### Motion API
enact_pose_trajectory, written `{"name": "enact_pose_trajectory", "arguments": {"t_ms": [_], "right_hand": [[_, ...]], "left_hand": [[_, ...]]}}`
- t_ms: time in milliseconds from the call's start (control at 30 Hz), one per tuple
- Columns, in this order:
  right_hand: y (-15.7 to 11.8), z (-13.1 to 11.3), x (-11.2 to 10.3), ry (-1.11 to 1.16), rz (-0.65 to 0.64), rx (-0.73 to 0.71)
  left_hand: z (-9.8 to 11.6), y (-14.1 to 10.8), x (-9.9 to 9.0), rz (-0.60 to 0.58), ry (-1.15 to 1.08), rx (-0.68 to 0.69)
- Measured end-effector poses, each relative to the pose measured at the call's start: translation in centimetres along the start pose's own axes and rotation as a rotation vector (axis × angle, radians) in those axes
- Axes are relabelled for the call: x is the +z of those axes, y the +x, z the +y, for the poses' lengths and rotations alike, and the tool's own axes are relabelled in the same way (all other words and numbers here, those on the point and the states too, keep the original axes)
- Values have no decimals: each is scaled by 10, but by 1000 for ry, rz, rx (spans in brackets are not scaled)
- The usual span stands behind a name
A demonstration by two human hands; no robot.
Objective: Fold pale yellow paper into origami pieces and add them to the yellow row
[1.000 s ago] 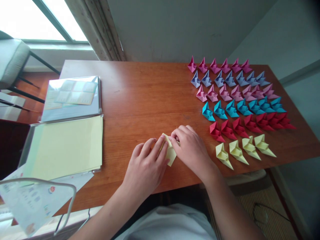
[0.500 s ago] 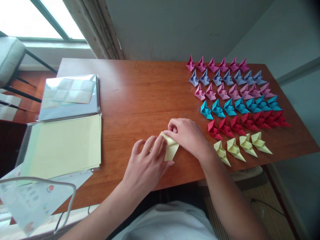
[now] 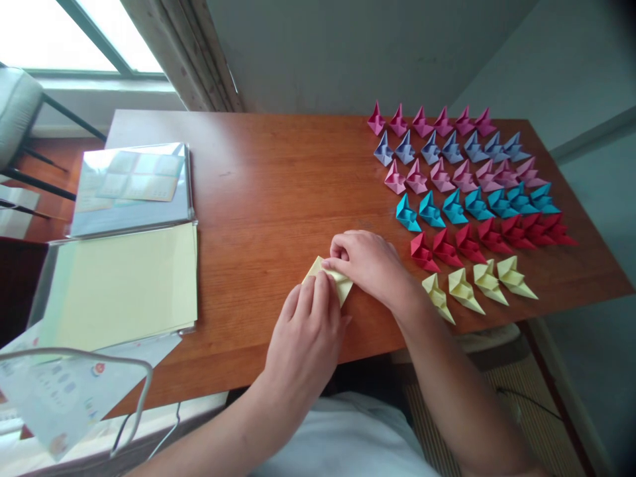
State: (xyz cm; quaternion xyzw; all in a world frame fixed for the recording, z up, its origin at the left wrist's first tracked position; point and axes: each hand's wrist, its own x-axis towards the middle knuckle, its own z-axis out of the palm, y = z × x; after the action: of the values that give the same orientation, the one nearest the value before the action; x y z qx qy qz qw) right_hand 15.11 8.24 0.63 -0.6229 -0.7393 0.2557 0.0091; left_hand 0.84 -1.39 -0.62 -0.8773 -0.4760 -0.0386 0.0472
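On yellow paper (image 3: pixel 342 286), left hand (image 3: pixel 309 331), fingers (image 3: pixel 321 291) now closer together

Head-worn view, looking forward and down over hands (image 3: pixel 338 291)

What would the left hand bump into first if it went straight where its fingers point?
First the folded yellow paper at its fingertips, then probably the right hand, though depth is unclear.

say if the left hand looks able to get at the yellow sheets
Probably yes: only tabletop lies between the left hand and the yellow sheets, though its fingers touch the folded paper.
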Motion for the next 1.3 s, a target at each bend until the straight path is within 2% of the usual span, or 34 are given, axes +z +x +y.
{"name": "enact_pose_trajectory", "arguments": {"t_ms": [167, 400, 600, 1033, 1300], "right_hand": [[-1, 1, 0, -3, 11, -11], [-2, 1, 0, 1, 8, -18], [-3, 4, 0, 33, 27, -32], [-4, 6, 1, 76, 37, -46], [-3, 8, 4, 90, 48, -52]], "left_hand": [[13, -5, 2, -35, -9, -42], [24, -8, 3, -166, -36, -132], [27, -8, 4, -192, -26, -103], [31, 0, -5, -297, 4, -63], [32, 9, -10, -302, 56, -38]]}}
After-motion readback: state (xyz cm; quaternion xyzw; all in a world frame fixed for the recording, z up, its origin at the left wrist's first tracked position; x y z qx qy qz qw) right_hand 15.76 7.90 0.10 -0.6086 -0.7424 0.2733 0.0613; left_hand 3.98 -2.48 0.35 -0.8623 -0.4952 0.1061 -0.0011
